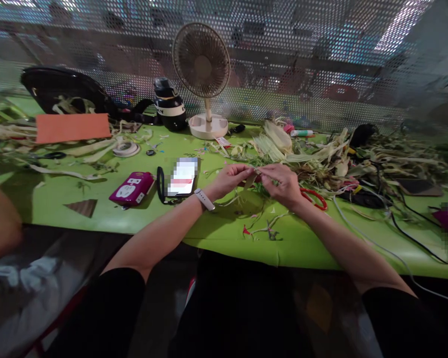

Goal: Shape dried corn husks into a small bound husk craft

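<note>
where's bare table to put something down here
Bare green table lies left of the magenta device, around the brown triangle. Crowded: the husk pile right of both hands, with cables.

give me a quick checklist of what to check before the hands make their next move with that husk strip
1. Both hands on the strip: ok, left hand and right hand pinch a pale husk strip between them.
2. Strip lifted off the green table: ok, a shadow lies under it.
3. Red-handled scissors close by: ok, just beside the right hand.
4. Phone out of the way: ok, apart from the left hand.
5. More husks available: ok, husk pile behind the hands.
6. Strip whole or torn: cannot tell, fingers cover it.
</note>
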